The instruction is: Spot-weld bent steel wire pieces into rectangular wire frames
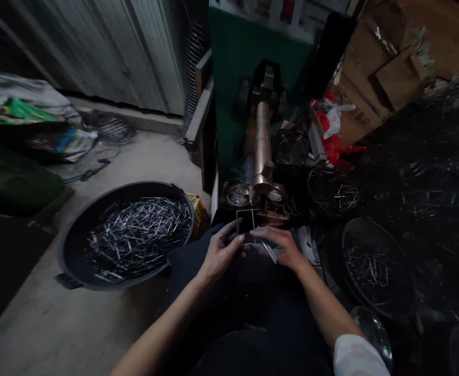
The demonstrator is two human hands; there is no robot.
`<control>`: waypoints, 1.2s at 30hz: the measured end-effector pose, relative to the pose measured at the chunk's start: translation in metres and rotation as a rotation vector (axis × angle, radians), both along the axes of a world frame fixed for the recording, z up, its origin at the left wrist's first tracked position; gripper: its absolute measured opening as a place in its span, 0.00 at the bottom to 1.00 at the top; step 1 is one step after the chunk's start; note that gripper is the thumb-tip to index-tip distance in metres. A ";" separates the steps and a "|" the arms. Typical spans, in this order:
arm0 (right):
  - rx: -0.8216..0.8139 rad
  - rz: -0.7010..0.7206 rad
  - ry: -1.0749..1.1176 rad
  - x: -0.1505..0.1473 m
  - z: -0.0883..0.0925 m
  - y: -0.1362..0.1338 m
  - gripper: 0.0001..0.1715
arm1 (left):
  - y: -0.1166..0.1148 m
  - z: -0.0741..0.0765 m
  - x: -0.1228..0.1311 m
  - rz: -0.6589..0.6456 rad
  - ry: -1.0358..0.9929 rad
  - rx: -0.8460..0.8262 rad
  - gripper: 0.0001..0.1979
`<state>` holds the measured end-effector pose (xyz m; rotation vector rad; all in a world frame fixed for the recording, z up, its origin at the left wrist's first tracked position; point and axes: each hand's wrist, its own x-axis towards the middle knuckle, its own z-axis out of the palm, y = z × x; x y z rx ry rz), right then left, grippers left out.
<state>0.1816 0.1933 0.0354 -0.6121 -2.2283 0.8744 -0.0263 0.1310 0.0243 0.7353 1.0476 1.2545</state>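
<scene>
Between my hands is a thin bent wire frame (238,223), roughly rectangular, its far end close below the tip of a spot welder's upper arm (263,146). My left hand (220,248) pinches the frame's near left part between thumb and fingers. My right hand (278,244) is closed at the frame's right side and also holds several short metal rods (269,251) that stick out below the fingers. A round dish of small metal pieces (238,195) sits just left of the welder tip. My right fingertips are partly hidden.
A large black tub (67,250) heaped with bent wire pieces stands at the left beside a yellow crate (196,207). At the right are another dark tub (347,230) with wire parts and a dark mass of wire pieces. Cardboard boxes (355,99) lean behind the red gloves (341,151).
</scene>
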 end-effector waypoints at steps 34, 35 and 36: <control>-0.074 -0.298 0.078 -0.016 0.013 0.062 0.08 | 0.089 0.018 -0.013 0.060 0.064 0.074 0.28; -0.079 -0.300 0.078 -0.017 0.013 0.063 0.08 | 0.090 0.018 -0.014 0.060 0.059 0.077 0.27; -0.082 -0.300 0.076 -0.017 0.012 0.063 0.08 | 0.091 0.019 -0.014 0.061 0.057 0.079 0.27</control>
